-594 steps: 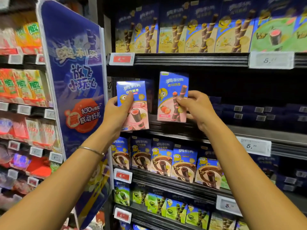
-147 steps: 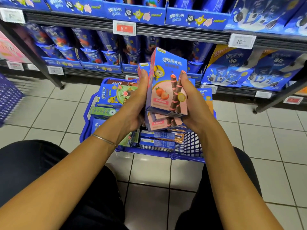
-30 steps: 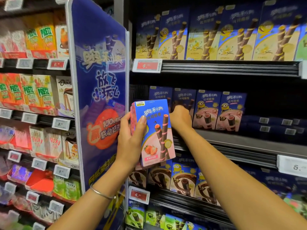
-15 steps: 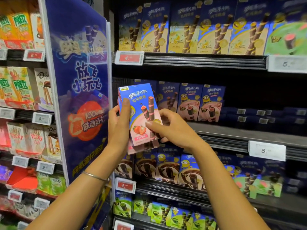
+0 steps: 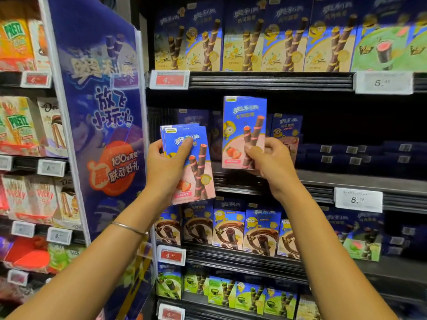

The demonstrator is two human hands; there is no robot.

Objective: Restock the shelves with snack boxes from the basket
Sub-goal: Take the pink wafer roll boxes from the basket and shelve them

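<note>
Shelves behind, both hands grip separate snack boxes.

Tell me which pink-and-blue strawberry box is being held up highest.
The single blue-and-pink strawberry wafer-roll box pinched by the right hand; the left hand grips its stack lower.

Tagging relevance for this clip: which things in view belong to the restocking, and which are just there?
In the job: left hand, strawberry box stack, right hand, single strawberry box, middle shelf.
Just there: vanilla boxes, chocolate boxes, promo banner, Pretz boxes.
</note>
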